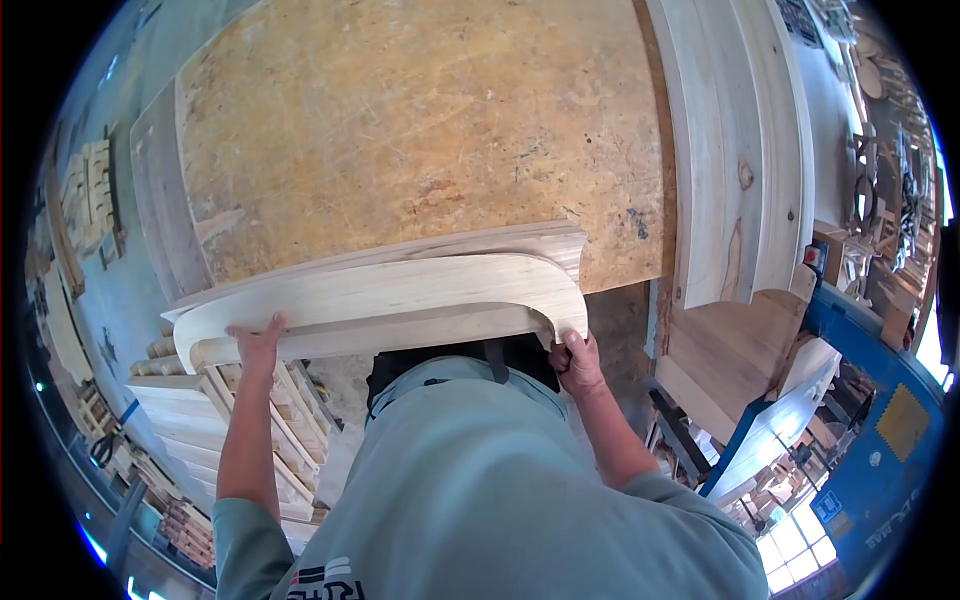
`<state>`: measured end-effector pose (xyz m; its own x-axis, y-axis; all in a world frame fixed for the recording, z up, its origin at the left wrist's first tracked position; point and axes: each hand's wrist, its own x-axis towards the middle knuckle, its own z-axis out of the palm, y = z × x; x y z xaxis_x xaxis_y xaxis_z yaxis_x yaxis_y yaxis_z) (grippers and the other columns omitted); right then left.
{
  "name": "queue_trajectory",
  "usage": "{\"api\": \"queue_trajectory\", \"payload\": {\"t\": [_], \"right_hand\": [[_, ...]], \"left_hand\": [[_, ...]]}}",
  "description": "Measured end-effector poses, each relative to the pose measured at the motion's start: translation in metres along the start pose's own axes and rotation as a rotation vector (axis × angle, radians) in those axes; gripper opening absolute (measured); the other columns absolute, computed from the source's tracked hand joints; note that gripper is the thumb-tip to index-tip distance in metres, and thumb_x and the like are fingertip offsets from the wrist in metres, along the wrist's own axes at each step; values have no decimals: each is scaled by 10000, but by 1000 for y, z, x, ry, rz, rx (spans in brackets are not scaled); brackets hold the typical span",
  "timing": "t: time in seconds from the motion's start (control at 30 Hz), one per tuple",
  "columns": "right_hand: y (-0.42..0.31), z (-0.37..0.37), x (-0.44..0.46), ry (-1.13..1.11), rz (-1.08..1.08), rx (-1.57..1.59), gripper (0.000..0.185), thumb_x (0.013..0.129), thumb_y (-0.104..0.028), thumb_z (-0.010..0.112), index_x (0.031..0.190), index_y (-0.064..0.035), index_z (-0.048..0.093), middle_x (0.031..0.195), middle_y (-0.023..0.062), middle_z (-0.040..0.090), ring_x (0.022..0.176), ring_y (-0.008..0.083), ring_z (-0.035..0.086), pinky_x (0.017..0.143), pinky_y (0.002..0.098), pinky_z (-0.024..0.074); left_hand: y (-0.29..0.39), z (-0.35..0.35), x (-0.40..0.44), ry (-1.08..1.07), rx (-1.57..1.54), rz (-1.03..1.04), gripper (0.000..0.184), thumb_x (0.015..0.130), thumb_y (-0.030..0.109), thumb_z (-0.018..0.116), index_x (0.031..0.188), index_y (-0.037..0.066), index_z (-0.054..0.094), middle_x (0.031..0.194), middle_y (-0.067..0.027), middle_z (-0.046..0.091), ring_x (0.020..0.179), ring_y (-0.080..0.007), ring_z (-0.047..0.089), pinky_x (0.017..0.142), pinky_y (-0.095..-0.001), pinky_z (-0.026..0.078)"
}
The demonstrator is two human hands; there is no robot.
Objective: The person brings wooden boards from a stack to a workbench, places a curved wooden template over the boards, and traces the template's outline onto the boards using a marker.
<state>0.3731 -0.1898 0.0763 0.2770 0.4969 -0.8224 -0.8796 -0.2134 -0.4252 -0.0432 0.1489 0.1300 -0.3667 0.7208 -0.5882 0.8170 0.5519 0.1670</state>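
Note:
A long pale wooden board [400, 282] with rounded, downturned ends lies across the near edge of the workbench. My left hand [256, 348] grips its lower edge toward the left, thumb on the face and some fingers hidden. At the right end, my right hand [577, 364] is closed around the downturned tip. Another pale strip of wood [400, 325] shows just under the curved board; whether the two are joined I cannot tell. Behind them rests a moulded board [560, 240], partly covered by the curved one.
The worn yellow-brown workbench top [430, 130] stretches away in front. Long profiled boards [745, 170] stand along its right side. A blue machine [880, 430] is at the lower right. Stacked wooden pieces [180, 420] sit at the lower left.

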Motion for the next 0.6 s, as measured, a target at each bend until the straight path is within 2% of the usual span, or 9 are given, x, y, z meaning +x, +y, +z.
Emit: {"api": "queue_trajectory", "payload": {"t": [0.07, 0.6], "right_hand": [[-3, 1, -2, -4, 5, -39, 392, 820, -385, 787, 988, -133, 538, 672, -45, 426, 523, 75, 360, 461, 235, 290], [0, -3, 1, -35, -29, -61, 388, 834, -401, 770, 994, -139, 533, 659, -43, 425, 511, 76, 356, 456, 232, 298]], "left_hand": [[1, 0, -1, -4, 17, -4, 1375, 739, 605, 780, 1496, -111, -117, 1587, -317, 88, 1478, -365, 190, 1185, -414, 225], [0, 0, -4, -9, -47, 60, 1360, 753, 589, 776, 1480, -146, -108, 1584, -324, 95, 1476, -366, 191, 1194, -395, 198]]}}
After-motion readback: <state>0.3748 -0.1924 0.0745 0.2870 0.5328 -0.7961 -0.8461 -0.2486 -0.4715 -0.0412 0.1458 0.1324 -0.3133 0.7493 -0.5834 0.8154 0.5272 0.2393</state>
